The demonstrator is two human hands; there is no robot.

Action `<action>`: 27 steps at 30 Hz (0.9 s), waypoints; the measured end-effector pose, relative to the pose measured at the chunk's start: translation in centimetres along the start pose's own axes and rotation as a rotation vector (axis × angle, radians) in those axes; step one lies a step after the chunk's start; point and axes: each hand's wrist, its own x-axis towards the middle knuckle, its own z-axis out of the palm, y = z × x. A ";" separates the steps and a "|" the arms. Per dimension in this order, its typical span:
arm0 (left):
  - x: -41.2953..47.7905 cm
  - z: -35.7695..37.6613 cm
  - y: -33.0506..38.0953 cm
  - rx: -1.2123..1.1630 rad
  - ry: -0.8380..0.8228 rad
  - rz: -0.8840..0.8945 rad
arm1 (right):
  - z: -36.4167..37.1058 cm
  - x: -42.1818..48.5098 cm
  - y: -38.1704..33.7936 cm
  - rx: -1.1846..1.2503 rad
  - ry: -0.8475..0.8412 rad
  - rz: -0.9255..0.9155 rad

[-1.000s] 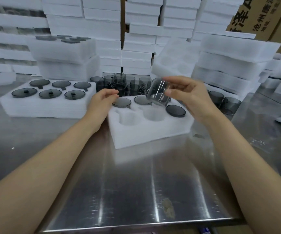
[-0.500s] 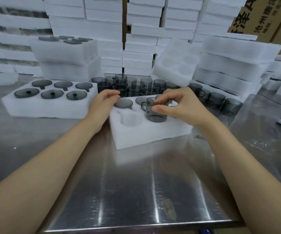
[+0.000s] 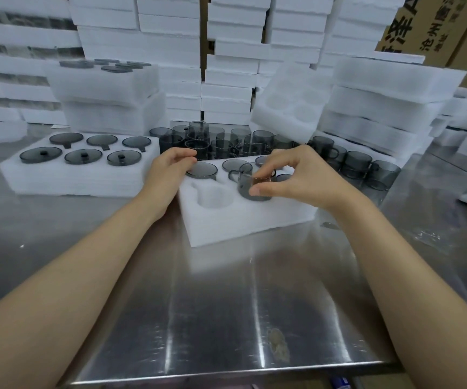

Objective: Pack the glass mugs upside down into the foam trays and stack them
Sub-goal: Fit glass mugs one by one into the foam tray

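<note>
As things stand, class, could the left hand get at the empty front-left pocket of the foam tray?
Probably yes: the left hand rests at the tray's left edge, the empty pocket lies just beside it, uncovered; the right hand works the neighbouring mug.

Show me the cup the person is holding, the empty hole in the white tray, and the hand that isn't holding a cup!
glass mug (image 3: 254, 189), head view, on its smoky side wall.
empty hole (image 3: 215, 196), head view, on its white foam floor.
left hand (image 3: 167, 167), head view, on the back of the hand.

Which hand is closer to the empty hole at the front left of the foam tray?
Left. The left hand rests at the foam tray edge beside the empty hole; the right hand holds a mug over the next hole.
</note>
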 end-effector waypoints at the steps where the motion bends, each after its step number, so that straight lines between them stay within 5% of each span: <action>1: 0.0 0.0 0.0 0.001 0.000 0.000 | -0.1 0.0 -0.1 0.028 0.015 -0.006; 27: -0.1 -0.1 0.1 0.011 -0.004 -0.008 | -0.1 0.7 1.3 -0.115 -0.190 0.164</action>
